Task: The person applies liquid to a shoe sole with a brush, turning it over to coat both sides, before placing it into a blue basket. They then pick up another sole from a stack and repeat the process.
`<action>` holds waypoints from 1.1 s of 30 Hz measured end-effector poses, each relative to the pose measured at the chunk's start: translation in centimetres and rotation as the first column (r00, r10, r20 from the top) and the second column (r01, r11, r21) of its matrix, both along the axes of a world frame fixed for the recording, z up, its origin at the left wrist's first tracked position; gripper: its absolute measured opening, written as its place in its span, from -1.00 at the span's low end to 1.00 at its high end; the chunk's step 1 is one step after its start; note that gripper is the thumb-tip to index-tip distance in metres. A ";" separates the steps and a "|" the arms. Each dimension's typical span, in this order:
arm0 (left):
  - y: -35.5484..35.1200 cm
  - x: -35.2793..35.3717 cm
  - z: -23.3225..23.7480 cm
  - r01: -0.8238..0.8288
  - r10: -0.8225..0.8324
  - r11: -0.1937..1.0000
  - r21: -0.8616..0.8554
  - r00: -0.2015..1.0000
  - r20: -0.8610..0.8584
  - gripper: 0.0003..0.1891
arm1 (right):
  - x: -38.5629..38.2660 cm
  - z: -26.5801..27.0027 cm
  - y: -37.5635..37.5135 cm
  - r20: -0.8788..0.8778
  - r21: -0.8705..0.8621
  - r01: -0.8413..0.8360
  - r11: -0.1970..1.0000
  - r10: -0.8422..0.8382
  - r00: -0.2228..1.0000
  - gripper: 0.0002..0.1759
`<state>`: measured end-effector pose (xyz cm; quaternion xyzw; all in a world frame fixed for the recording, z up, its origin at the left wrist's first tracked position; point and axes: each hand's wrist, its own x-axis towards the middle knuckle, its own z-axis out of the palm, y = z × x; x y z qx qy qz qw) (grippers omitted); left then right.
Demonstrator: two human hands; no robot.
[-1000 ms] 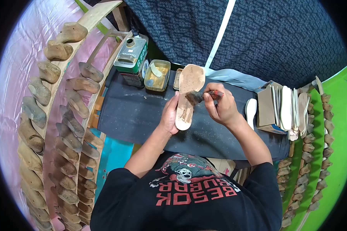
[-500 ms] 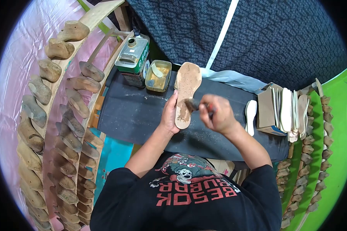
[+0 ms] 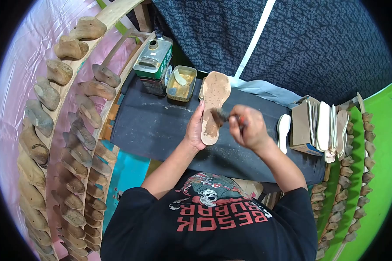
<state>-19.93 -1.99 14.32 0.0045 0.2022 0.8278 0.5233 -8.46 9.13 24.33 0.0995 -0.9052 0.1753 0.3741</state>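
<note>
A tan shoe sole (image 3: 216,89) is tilted up over the dark worktable, its heel end toward me. My left hand (image 3: 194,130) grips it along the left edge near the heel. Darker brown, rough patches mark its face, with an uneven one near the heel. In my closed right hand (image 3: 249,128) is a brush (image 3: 221,116) with a dark head and a bit of red on its handle. The brush head meets the sole's narrow middle, at its right side. Behind the sole's left edge, part of another similar piece peeks out.
At the back left stand a green-and-silver metal can (image 3: 153,65) and a tub (image 3: 181,85) of yellowish stuff. White soles (image 3: 283,130) lie right, beside a cardboard box (image 3: 301,124) with more soles. Racks of wooden shoe lasts (image 3: 39,150) flank the black-covered table (image 3: 157,126).
The view has shifted slightly, so the can and tub appear a little further right. My right hand has made a small movement with the brush over the sole; both grips stay the same.
</note>
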 end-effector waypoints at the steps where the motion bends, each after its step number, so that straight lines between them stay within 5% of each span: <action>1: -0.2 -0.3 -0.8 0.024 -0.024 1.000 -0.002 0.999 -0.030 -0.48 | 0.3 -0.5 -0.6 -0.008 0.006 -0.048 0.999 0.048 0.999 -0.78; 5: -1.0 -0.9 -1.5 0.008 -0.013 0.999 -0.046 0.994 -0.112 -0.48 | 1.1 -1.1 -2.6 0.061 -0.077 -0.196 0.978 0.201 0.978 -0.77; 9: -0.9 -0.1 0.1 -0.039 0.038 0.999 -0.018 0.998 -0.058 -0.50 | -0.3 -0.3 -0.3 -0.009 0.011 -0.007 1.000 0.007 1.000 -0.81; 12: -0.6 0.1 0.6 -0.074 0.074 0.997 -0.002 0.996 -0.055 -0.52 | -0.9 -0.5 0.3 0.048 -0.164 0.087 0.983 -0.080 0.996 -0.82; 14: -0.7 -0.1 0.1 -0.094 0.094 0.995 -0.013 0.994 -0.048 -0.53 | -0.7 -0.7 -0.3 -0.013 -0.033 0.054 0.998 -0.054 0.998 -0.80; 21: -1.4 -1.9 -0.5 -0.103 0.091 0.992 -0.069 0.984 -0.156 -0.51 | 1.8 -1.9 -2.8 0.036 -0.141 -0.184 0.973 0.191 0.981 -0.74; 27: -0.3 -0.4 1.6 -0.088 0.091 0.995 -0.043 0.994 0.053 -0.51 | 0.4 -0.5 -0.8 -0.040 -0.035 0.033 0.999 -0.034 0.999 -0.78; 33: -0.8 -1.2 -0.8 0.002 -0.001 0.999 0.049 1.000 -0.026 -0.51 | 1.2 -2.0 -3.2 -0.020 -0.098 -0.204 0.974 0.203 0.979 -0.78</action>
